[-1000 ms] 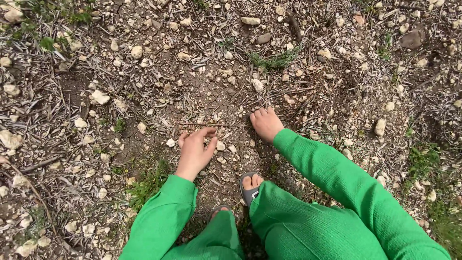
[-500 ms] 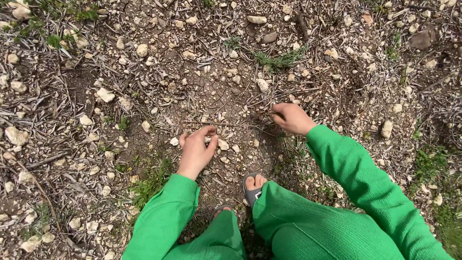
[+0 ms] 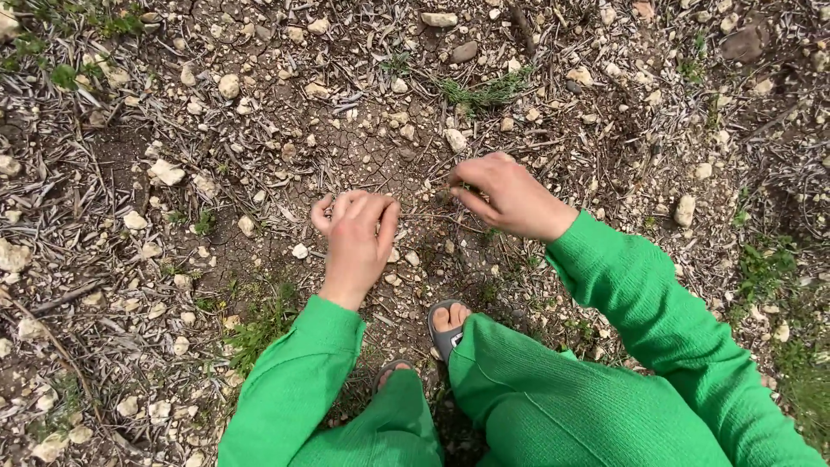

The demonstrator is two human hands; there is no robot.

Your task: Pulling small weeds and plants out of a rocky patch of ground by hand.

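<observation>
I crouch over dry, cracked soil point(image 3: 372, 151) in green sleeves and trousers. My left hand point(image 3: 354, 238) lies palm down, fingers curled over the left end of a thin dry twig point(image 3: 424, 216) on the ground. My right hand point(image 3: 510, 195) hovers just right of it, thumb and forefinger pinched together at the twig's other end. A short bare stretch of twig shows between the two hands. Whether the twig has left the ground I cannot tell.
My foot in a grey sandal point(image 3: 445, 324) stands just below the hands. Pale stones lie all around, such as one at the left point(image 3: 164, 171) and one at the right point(image 3: 683, 207). A grass tuft point(image 3: 484, 91) grows beyond the hands, amid dead leaves and sticks.
My right hand rose from flat on the soil and pinched shut at the twig. My left hand slid forward and curled its fingers over the twig's left end.
</observation>
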